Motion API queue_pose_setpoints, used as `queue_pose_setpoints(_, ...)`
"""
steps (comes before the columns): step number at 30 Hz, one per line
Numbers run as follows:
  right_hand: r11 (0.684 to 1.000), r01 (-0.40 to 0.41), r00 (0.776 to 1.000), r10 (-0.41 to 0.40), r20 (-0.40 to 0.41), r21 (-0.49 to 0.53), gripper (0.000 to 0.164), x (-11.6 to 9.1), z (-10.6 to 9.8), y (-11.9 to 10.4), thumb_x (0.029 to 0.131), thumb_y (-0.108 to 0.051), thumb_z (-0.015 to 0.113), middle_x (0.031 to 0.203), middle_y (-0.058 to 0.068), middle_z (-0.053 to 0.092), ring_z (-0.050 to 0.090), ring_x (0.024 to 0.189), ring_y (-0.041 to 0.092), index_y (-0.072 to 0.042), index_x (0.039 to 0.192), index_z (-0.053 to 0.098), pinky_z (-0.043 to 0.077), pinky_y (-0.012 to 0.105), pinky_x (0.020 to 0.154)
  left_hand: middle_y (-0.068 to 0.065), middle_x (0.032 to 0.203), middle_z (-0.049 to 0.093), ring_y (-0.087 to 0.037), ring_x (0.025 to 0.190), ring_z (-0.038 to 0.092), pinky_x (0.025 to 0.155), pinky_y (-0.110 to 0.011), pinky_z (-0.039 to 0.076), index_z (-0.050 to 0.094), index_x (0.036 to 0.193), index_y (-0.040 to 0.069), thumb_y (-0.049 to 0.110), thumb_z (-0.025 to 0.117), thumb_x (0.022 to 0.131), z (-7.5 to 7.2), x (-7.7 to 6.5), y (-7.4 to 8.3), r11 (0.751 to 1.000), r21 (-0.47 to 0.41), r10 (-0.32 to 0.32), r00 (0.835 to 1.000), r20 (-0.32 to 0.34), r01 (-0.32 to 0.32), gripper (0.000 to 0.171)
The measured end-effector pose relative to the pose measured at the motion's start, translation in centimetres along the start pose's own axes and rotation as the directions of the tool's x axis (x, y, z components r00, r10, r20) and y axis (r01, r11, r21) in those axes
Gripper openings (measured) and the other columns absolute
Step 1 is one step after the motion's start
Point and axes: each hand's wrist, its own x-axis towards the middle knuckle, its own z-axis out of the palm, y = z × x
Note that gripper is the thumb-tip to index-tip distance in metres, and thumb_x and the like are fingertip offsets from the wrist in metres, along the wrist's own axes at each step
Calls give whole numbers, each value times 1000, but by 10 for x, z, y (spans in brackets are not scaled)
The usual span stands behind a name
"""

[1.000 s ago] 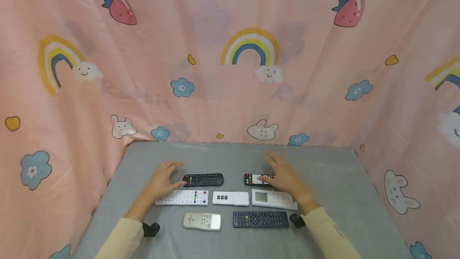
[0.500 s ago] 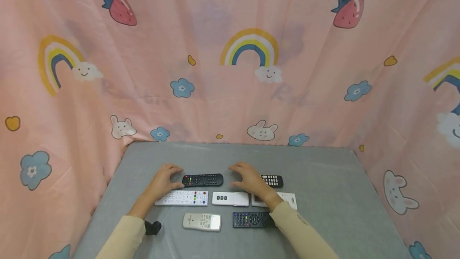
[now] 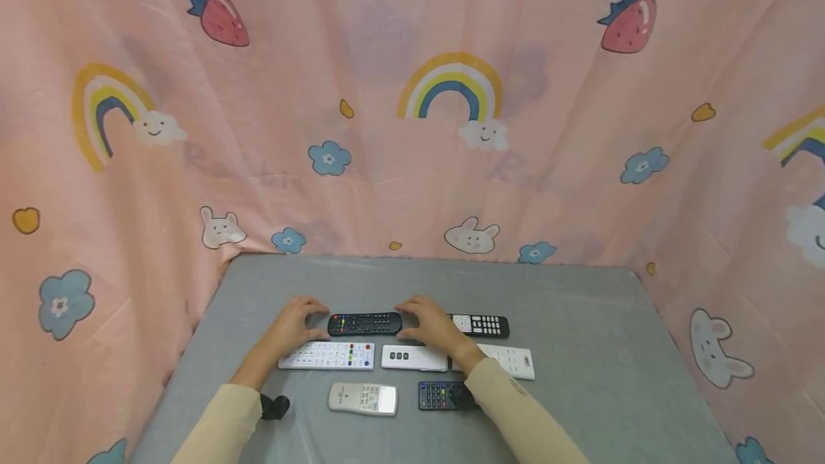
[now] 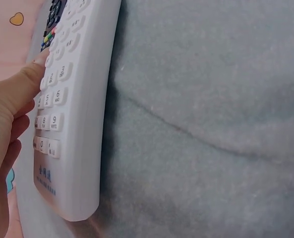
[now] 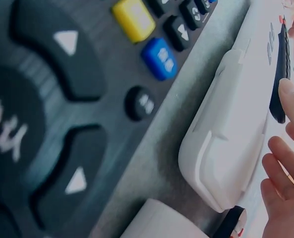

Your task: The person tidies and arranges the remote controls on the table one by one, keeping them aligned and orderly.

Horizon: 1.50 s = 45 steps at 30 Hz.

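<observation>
A black remote control (image 3: 365, 324) with rounded ends lies on the grey table, between my two hands. My left hand (image 3: 293, 324) is at its left end, thumb and fingers spread apart around that end. At the opposite end my right hand (image 3: 430, 324) takes a similar pose, fingertips close to the remote. A white remote control (image 4: 80, 109) with many buttons fills much of the left wrist view, the left thumb (image 4: 30, 74) overlapping its edge there. In the right wrist view, the right hand (image 5: 288, 198) appears beside the black remote's end.
Behind the right hand is another black remote (image 3: 483, 325). A slim white remote (image 3: 414, 357) and a white remote with a display (image 3: 509, 361), partly under the right forearm, lie nearer. In front are a beige remote (image 3: 363, 398) and a dark remote (image 3: 438, 395). A patterned pink curtain (image 3: 387, 185) hangs behind.
My right hand has moved left, from over the back right black remote to the right end of the left one. My left hand has stayed at the left end. The remotes have not moved.
</observation>
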Motion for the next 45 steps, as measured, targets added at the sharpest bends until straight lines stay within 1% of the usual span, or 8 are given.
queue_pose_setpoints(3,1000,-15,1000,15,5,6,60,1,2,-1,81,-32,80,129,6,64,56,125,27,-12,134,60,43,46,112,-7,116,68,-31,113,59,99,-51,51,73,110,12,27,88,71,2,1,-1,1000,3,8,1000,-1,-8,44)
queue_pose_setpoints(10,999,-33,999,33,18,-6,55,4,7,1,83,-33,78,128,3,64,56,124,24,-15,133,62,44,43,111,-6,115,67,-29,112,58,98,-50,51,74,110,14,26,89,70,5,1,-3,999,-30,-14,1000,3,14,44)
queue_pose_setpoints(14,999,-48,999,48,15,1,54,5,8,2,83,-33,78,127,2,63,56,125,22,-17,132,63,44,41,112,-6,116,66,-29,112,58,97,-50,51,74,109,14,27,89,71,7,1,-3,1000,-24,-19,1000,6,19,43)
queue_pose_setpoints(21,999,-36,999,36,3,2,52,5,8,2,84,-32,77,126,2,64,56,123,22,-15,131,64,45,42,111,-6,116,63,-27,112,56,96,-48,51,76,109,14,26,88,73,9,2,-1,997,-40,-63,998,22,63,40)
queue_pose_setpoints(29,999,-43,999,43,0,6,50,5,8,0,85,-33,77,125,2,64,57,122,22,-15,130,65,46,41,110,-6,115,63,-27,111,58,96,-48,51,76,108,13,23,87,74,11,3,0,995,-49,-84,996,16,84,37)
queue_pose_setpoints(34,999,-49,999,49,8,-3,52,4,8,-1,84,-32,77,126,2,63,56,123,22,-15,131,64,46,41,110,-6,115,63,-27,112,57,97,-49,51,75,109,12,21,87,73,11,3,2,993,-61,-98,995,17,98,39)
queue_pose_setpoints(41,999,-45,999,45,8,-15,52,5,8,-1,83,-33,78,126,3,62,56,122,22,-14,130,64,48,41,108,-5,116,62,-26,113,56,99,-47,51,75,111,13,22,87,73,14,5,1,996,-34,-84,996,24,85,41)
queue_pose_setpoints(45,999,-37,999,37,-5,0,52,6,8,1,83,-34,78,124,2,64,57,120,21,-14,130,65,48,41,107,-5,114,66,-28,111,60,98,-49,51,74,113,11,22,87,73,12,6,1,996,-69,-57,998,10,58,44)
